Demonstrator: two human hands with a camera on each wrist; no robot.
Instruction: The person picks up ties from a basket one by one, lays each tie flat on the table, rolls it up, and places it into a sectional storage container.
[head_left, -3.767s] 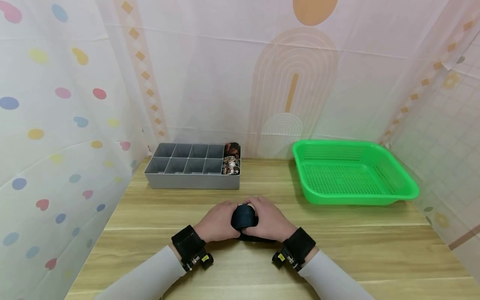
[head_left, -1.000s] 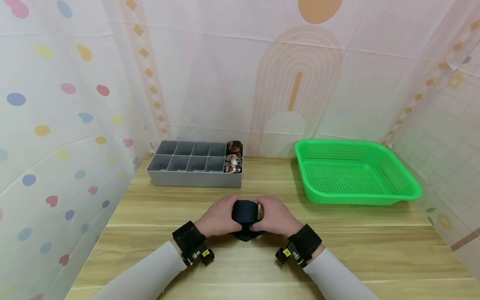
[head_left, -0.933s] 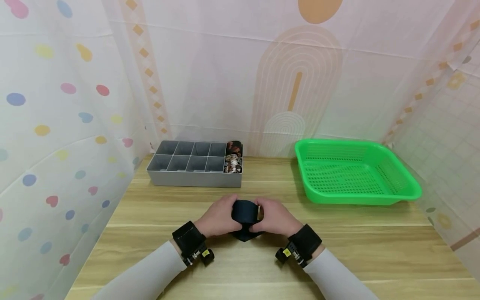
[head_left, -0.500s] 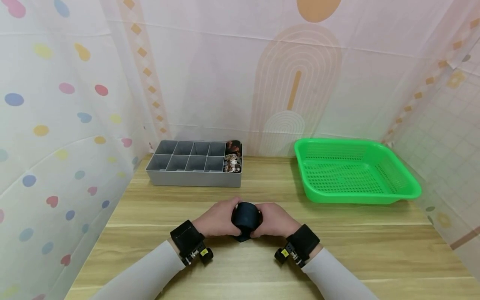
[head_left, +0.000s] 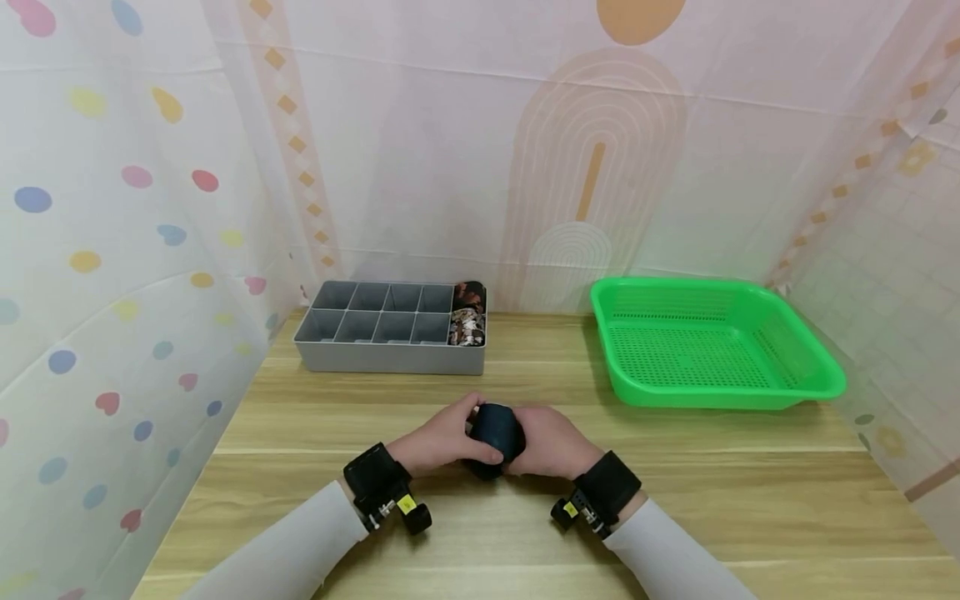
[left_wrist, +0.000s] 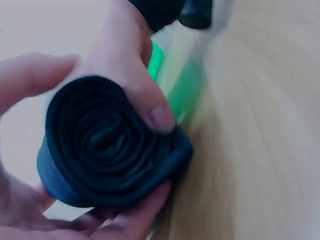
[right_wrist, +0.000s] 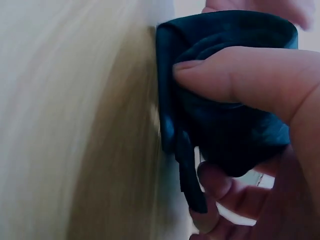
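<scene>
A dark navy cloth, wound into a thick roll (head_left: 498, 427), is between my two hands, low over the table. My left hand (head_left: 444, 435) grips it from the left, thumb across its near side. From the right, my right hand (head_left: 553, 442) holds the other end with curled fingers. The left wrist view shows the spiral layers of the cloth roll (left_wrist: 102, 142) and a folded corner jutting out. In the right wrist view, the right thumb presses the end of the roll (right_wrist: 227, 132), and a short loose flap (right_wrist: 191, 182) hangs beside the fingertips.
A grey divided box (head_left: 397, 360) stands at the back left; its rightmost compartments hold rolled patterned cloths (head_left: 468, 325). A green perforated basket (head_left: 716, 398) stands at the back right. Printed curtains (head_left: 420, 150) enclose the wooden table (head_left: 525, 546).
The loose end of the navy cloth, spread below the roll earlier, is now mostly wound in. The roll has tilted, and my left thumb has moved across its near side.
</scene>
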